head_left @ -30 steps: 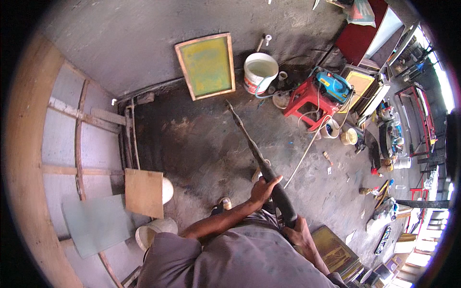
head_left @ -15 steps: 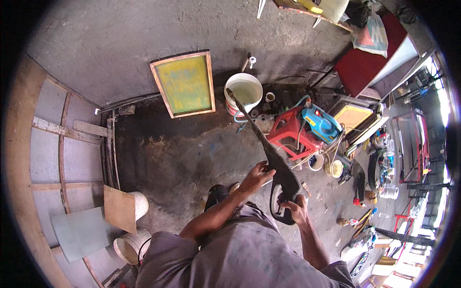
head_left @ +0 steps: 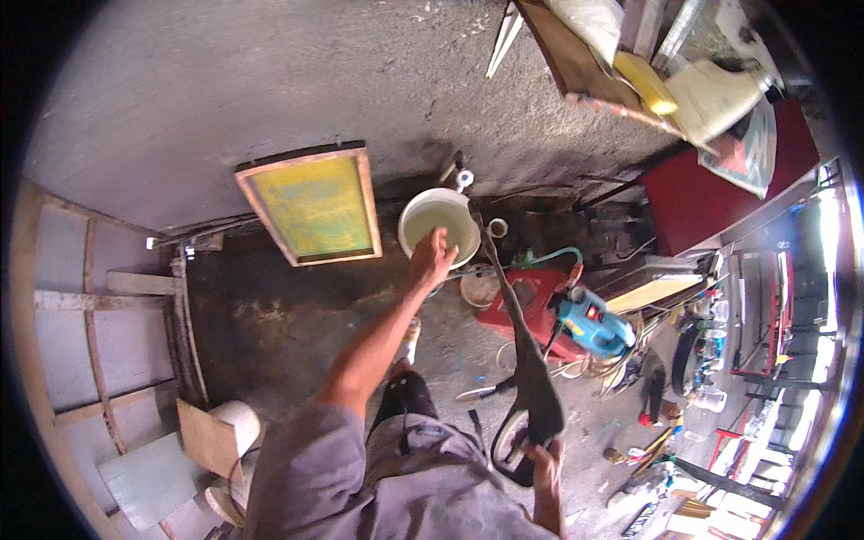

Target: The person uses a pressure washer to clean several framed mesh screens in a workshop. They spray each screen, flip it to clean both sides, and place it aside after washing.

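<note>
My right hand (head_left: 544, 457) is closed round the handle of a black pressure washer gun (head_left: 531, 373). Its long lance points up and away, with the tip beside the right rim of a white bucket (head_left: 406, 214). Cloudy, pale greenish water stands in the bucket. My left hand (head_left: 432, 258) is stretched forward over the bucket's near rim, fingers apart and slightly bent, holding nothing I can see. Left of the bucket, a wooden-framed screen (head_left: 315, 205) with yellow-green mesh leans against the wall.
A blue pressure washer (head_left: 594, 322) rests on a red stool (head_left: 526, 304) to the right, hoses around it. A wall tap (head_left: 463, 178) is behind the bucket. Overhead at right, a shelf (head_left: 576, 67) carries a pale jug (head_left: 715, 101). Boards (head_left: 205, 436) stand at lower left.
My left hand has let go of the washer gun and reached forward to the bucket. The lance tip has swung from over the bucket to its right side. My view has shifted too.
</note>
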Demonstrator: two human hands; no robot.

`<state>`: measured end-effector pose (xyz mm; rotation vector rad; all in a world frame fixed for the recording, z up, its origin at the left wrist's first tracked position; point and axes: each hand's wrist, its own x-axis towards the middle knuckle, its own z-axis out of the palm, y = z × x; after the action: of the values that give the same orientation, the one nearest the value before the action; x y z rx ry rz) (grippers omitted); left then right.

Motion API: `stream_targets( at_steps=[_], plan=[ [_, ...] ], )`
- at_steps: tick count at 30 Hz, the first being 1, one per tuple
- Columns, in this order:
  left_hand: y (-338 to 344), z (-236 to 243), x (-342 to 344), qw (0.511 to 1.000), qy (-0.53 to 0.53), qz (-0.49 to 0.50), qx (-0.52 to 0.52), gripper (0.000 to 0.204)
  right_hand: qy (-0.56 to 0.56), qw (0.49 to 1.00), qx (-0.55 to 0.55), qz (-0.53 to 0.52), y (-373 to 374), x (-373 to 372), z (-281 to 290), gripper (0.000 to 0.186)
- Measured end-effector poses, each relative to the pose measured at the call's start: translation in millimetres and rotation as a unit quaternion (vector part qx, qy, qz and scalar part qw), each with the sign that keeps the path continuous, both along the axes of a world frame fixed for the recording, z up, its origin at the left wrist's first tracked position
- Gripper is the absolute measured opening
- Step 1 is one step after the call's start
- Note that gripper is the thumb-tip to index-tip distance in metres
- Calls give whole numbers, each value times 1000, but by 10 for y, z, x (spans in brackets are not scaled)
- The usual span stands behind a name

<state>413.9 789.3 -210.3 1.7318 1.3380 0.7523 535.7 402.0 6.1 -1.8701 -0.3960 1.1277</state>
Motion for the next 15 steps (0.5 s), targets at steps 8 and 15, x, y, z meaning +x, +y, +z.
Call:
stream_targets(
  at_steps=[8, 15],
  plan=[
    [2116, -1091, 1173, 874, 336, -241, 254, 27, 58, 978, -188, -66, 487, 406, 674, 58],
    [2315, -1109, 1306, 880, 335, -246, 229, 14, 99, 969, -221, -42, 957, 644, 744, 57]
  ],
)
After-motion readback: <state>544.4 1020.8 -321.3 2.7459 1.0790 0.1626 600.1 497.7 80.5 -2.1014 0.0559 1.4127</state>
